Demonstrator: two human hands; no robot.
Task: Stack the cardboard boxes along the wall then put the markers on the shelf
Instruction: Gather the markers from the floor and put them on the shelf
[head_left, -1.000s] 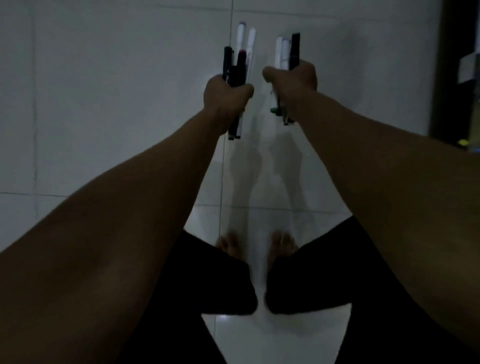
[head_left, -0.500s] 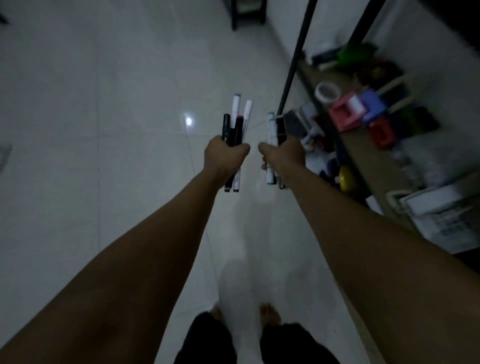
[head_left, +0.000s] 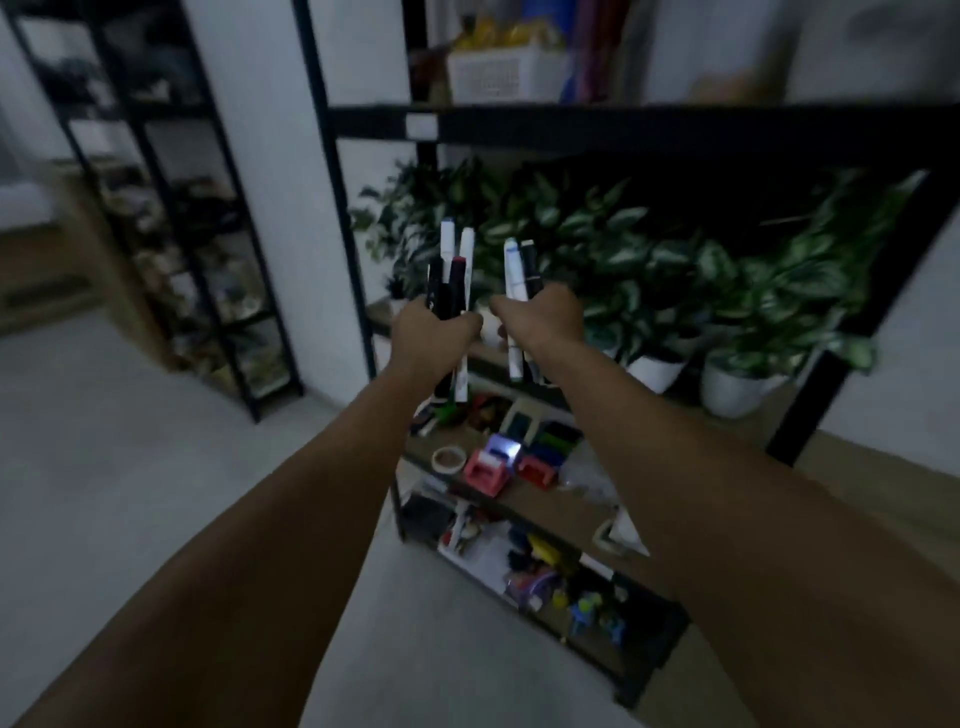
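Straight ahead in the head view, at about 12 o'clock from the person, both arms reach forward side by side with a fist raised in front of a black metal shelf (head_left: 597, 127). The left hand (head_left: 431, 338) has its grip closed round a bundle of markers (head_left: 451, 280), black, dark red and white ones, which stand upright; their tips rise above the fist and their tails poke out below it. Just beside it, at 3 o'clock, the right hand (head_left: 545, 319) has its grip closed round a second bundle of markers (head_left: 521, 270), a white one and a black one plainly visible, also upright. The two fists are near each other but apart.

Behind the hands, on the shelf's middle level, stand leafy potted plants (head_left: 649, 260) in white pots. Above them, toward 12 o'clock, a white basket (head_left: 506, 75) sits on the top level. Below the hands, toward 6 o'clock, a lower board carries a roll of tape (head_left: 449, 459), a pink tape dispenser (head_left: 485, 470) and a red one (head_left: 537, 470) close together. Mixed small items crowd the bottom level; they are too blurred to name. At 9 o'clock a second dark rack (head_left: 171, 208) stands against the white wall. The floor (head_left: 130, 493) is pale.
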